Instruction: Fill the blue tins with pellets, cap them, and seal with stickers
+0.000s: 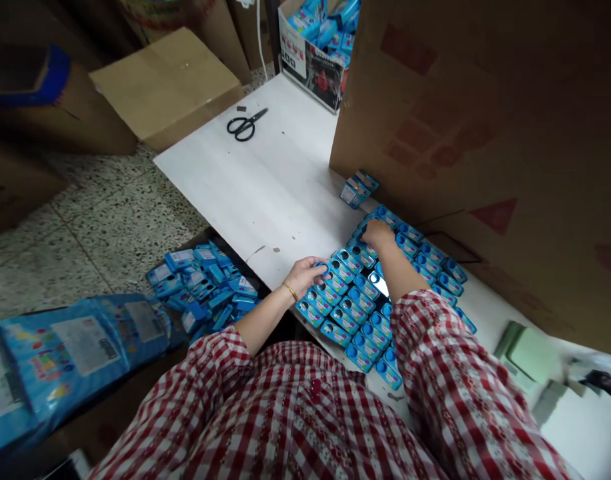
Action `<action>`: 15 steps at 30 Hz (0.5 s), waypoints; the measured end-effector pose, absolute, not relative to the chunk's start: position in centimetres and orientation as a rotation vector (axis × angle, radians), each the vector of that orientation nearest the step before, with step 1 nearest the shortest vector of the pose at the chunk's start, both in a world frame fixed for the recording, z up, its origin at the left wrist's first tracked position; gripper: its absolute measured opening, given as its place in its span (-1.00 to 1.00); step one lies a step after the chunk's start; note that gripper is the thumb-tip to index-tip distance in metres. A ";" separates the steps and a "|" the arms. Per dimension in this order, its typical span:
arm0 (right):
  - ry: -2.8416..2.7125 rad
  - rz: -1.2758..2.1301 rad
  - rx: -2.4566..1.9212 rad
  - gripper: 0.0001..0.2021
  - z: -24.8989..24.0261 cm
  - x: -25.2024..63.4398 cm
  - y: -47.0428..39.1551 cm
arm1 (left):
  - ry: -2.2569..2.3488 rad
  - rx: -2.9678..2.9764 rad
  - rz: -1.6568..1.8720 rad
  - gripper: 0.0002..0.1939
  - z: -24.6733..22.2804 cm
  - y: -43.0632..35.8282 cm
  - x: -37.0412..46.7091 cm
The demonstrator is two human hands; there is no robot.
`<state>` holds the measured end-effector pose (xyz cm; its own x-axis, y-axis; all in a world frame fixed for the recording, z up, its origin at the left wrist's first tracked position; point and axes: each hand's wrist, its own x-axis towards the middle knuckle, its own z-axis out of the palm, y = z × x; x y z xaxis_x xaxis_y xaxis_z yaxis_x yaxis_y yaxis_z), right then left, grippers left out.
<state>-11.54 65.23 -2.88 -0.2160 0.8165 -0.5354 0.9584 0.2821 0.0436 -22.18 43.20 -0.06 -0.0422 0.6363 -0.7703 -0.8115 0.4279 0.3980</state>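
I see small blue rectangular cardboard boxes rowed by the near edge of the white counter, presumably within reach. Left hand: fingers pinch end box, likely aligning; right hand: fingers hidden, cannot tell.

The white table looks bright while the upper corners are dim.
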 end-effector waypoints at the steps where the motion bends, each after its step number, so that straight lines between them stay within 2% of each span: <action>1: 2.044 -0.375 1.585 -0.61 -2.7 -11.8 65.0 | 1.122 -0.196 1.177 -0.84 -0.1 43.3 -22.2; 6: 2.006 -0.382 1.635 -0.53 -0.7 -11.4 63.6 | 1.157 -0.236 1.204 -0.83 0.5 43.7 -22.3; 10: 2.170 -0.530 1.752 -0.65 0.8 -10.2 60.8 | 1.153 -0.297 1.285 -0.87 0.6 44.0 -22.2; 12: 2.346 -0.843 1.698 -0.69 1.0 -9.7 58.3 | 1.157 -0.309 1.288 -0.88 0.3 44.1 -21.9; 15: 2.414 -1.502 1.366 -0.66 0.7 -9.2 54.4 | 1.189 -0.292 1.250 -0.85 -0.3 44.1 -21.1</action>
